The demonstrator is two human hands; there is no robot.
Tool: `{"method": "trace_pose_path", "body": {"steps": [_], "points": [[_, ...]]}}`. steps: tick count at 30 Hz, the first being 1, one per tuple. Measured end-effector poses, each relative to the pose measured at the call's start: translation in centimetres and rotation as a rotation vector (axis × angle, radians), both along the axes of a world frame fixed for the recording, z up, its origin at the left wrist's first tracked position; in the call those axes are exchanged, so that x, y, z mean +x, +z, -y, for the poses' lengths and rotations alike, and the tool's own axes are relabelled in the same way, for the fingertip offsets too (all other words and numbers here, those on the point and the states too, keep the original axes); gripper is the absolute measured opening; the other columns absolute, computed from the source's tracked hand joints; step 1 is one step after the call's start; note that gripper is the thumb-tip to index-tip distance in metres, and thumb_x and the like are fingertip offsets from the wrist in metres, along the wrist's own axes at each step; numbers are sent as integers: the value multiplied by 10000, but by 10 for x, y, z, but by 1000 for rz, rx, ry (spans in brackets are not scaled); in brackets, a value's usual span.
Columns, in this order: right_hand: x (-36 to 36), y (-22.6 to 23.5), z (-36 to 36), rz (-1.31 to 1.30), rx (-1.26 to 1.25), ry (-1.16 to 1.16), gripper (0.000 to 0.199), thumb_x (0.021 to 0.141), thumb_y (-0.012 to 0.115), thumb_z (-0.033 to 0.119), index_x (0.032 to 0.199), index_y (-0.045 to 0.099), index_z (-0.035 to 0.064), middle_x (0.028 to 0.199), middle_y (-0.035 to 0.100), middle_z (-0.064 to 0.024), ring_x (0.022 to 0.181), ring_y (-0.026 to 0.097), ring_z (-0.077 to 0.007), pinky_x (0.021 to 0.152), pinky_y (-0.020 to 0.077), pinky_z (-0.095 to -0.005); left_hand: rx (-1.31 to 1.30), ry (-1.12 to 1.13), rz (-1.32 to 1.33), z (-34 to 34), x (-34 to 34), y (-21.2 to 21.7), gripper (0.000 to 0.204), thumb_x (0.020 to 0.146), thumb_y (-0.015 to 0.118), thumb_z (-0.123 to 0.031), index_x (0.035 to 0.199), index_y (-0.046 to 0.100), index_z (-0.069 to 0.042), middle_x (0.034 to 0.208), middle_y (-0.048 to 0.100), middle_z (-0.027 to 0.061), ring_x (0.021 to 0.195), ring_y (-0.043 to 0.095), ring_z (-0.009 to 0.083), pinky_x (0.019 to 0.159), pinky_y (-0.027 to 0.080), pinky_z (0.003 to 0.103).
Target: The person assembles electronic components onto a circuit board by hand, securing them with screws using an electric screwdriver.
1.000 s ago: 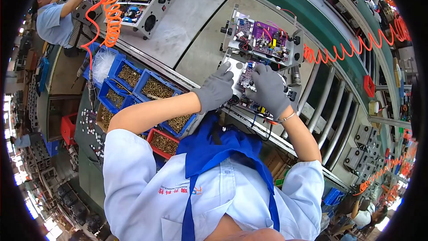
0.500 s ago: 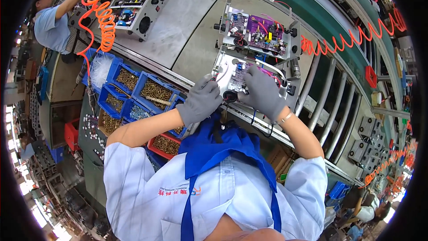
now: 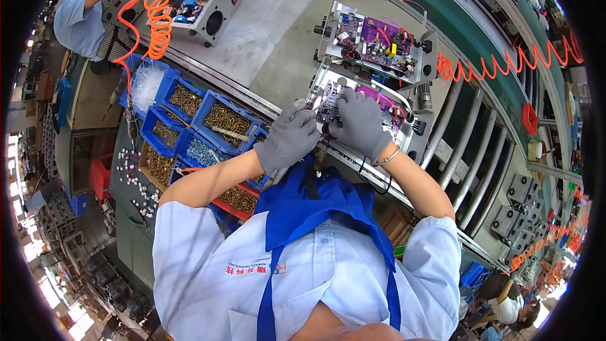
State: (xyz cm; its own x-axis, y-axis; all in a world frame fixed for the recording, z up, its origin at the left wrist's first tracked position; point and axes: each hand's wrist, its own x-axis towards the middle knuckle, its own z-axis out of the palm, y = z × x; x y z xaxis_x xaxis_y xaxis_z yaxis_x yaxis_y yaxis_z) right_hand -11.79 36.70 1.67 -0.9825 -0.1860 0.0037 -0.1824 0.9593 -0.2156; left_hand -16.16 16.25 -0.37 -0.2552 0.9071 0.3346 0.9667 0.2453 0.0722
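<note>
Both my hands wear grey gloves and work at the nearer open metal chassis (image 3: 409,142). My right hand (image 3: 362,125) is closed on the edge of a small circuit board (image 3: 329,102) with dark and white parts, over the chassis's left half. My left hand (image 3: 288,137) is curled at the chassis's left corner beside this board; what its fingertips hold, if anything, is hidden. A purple circuit board (image 3: 377,97) lies inside the chassis to the right, partly behind my right hand. A black cable (image 3: 386,184) hangs off the front edge.
Beyond stands a second open chassis (image 3: 426,60) with a purple board. Blue bins (image 3: 211,102) of screws and a red bin (image 3: 222,206) are at the left. Metal rollers (image 3: 464,155) lie right. Orange coiled hoses (image 3: 154,16) hang at both sides; another person (image 3: 81,28) works far left.
My right hand has moved left relative to the chassis, and the small circuit board has shifted left with it. My left hand stays near the chassis's left corner. The whole view has shifted slightly.
</note>
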Motion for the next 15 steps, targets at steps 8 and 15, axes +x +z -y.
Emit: {"method": "trace_pose_path", "body": {"steps": [8,15], "points": [[-5,3,2,-11,-1,-11,352,634,705,324,785,604,23,909,553,-141,800,577,-301,660,478,-420,17,9,10,-2,-1,0,131,679,647,-217,745,595,-116,869,572,49,1043,523,216,1073,312,459],[-2,15,8,6,-76,13,357,664,737,271,881,604,20,946,549,-174,838,571,-350,691,479,-444,-87,83,81,0,12,-22,226,716,615,-324,834,631,-132,962,585,23,1170,467,240,1096,246,525]]}}
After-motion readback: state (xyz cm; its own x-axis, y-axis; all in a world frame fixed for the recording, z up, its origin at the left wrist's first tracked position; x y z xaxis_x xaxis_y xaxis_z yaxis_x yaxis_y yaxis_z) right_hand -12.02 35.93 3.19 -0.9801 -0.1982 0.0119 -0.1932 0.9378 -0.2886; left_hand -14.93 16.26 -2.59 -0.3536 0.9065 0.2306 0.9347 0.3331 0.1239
